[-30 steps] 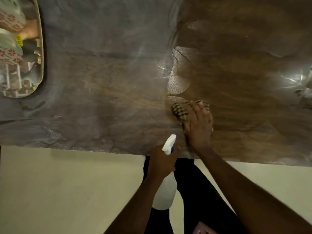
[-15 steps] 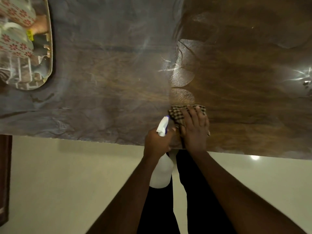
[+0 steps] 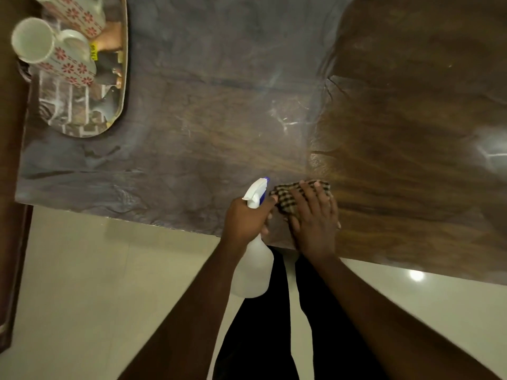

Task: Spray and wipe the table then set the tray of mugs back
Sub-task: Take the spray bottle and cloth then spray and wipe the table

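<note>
Head view, looking down on the table (image 3: 208, 149) from its near edge. The top is dark with a wood grain; the left and middle part looks dull and greyish, the right part browner and glossy with bright reflections.

Right hand (image 3: 315, 218): lies flat, fingers extended, pressing a checked cloth (image 3: 288, 197) onto the table just inside the near edge. Cloth shows beyond the fingertips and to the left of the hand; the rest is covered by the palm.

Left hand (image 3: 247, 218): fingers curled round the neck of a white spray bottle (image 3: 253, 272), just beside the right hand. Nozzle end, with a blue tip, points away over the table; the bottle body hangs below the table edge, above the pale floor (image 3: 96, 283).

Tray (image 3: 120, 111): oval, shiny, at the far left of the table, well apart from both hands. Two mugs (image 3: 55, 54) with a red flower pattern on it; the nearer one shows its open white mouth. The second is cut off by the frame edge.

Dark trousers visible between the forearms
</note>
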`<control>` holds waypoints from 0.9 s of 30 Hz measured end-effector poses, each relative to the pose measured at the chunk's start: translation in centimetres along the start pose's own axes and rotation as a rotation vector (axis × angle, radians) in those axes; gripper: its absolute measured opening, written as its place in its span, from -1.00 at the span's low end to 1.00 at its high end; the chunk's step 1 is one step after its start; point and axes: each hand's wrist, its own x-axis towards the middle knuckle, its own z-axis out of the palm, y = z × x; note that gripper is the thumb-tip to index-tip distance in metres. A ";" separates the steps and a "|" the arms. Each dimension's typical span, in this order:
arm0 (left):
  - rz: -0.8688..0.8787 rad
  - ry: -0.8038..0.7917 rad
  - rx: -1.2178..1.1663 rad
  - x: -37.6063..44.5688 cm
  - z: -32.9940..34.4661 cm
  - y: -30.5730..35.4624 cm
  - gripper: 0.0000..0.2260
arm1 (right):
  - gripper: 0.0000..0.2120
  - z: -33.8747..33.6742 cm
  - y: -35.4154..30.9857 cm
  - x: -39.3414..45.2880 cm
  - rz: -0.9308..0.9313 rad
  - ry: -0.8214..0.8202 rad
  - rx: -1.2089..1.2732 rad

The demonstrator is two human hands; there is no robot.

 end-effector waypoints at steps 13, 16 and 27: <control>0.119 -0.089 0.059 2.9 -4.0 6.2 -0.92 | -0.48 -2.3 4.0 7.5 0.006 0.010 -0.041; 0.124 -0.095 0.073 3.5 -4.2 7.4 -0.82 | -0.51 -0.3 -3.4 9.1 0.121 0.104 0.021; 0.177 -0.225 0.217 7.9 -5.4 13.1 -0.85 | -0.50 -2.3 -0.2 14.6 0.195 0.118 -0.021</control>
